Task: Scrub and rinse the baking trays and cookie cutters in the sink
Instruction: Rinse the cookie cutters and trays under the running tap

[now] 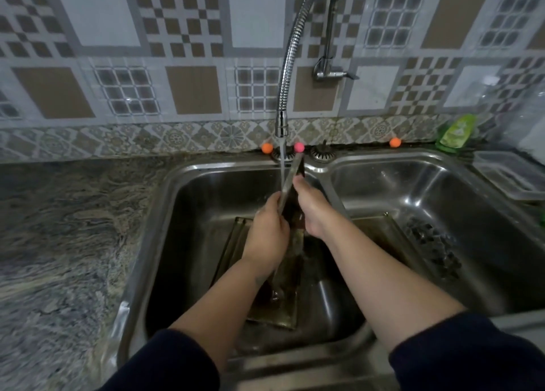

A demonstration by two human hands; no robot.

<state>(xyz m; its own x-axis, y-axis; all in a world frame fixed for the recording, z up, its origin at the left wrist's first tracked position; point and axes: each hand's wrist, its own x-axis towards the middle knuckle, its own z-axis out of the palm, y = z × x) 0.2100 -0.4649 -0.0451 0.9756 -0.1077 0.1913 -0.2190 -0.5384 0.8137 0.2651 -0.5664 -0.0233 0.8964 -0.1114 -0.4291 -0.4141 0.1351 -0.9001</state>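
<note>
Dark sleeves, two, pushed up at the bottom edge, forearms bare. Left hand [267,237]: wrapped around the near edge of a baking tray [290,197] held upright on edge over the left basin. Right hand [309,207]: flat against the tray's dark face, fingers pressing on it. Water stream, one, falls from the flexible tap [287,66] onto the tray's upper end, just beyond the hands. Sink [165,213], steel, two basins. Left basin, directly under the hands: a second baking tray [283,311] lying flat on the bottom, wet and brown-stained. Right basin, to the right of the right hand: one more tray [383,228] leaning inside, with a dark scattered heap [433,249] beside it, too blurred to count or identify. Beyond the hands on the sink's back ledge: three small balls, two orange, one pink. Far right of the hands: one green bottle [455,132] and one clear plastic box [510,172].
</note>
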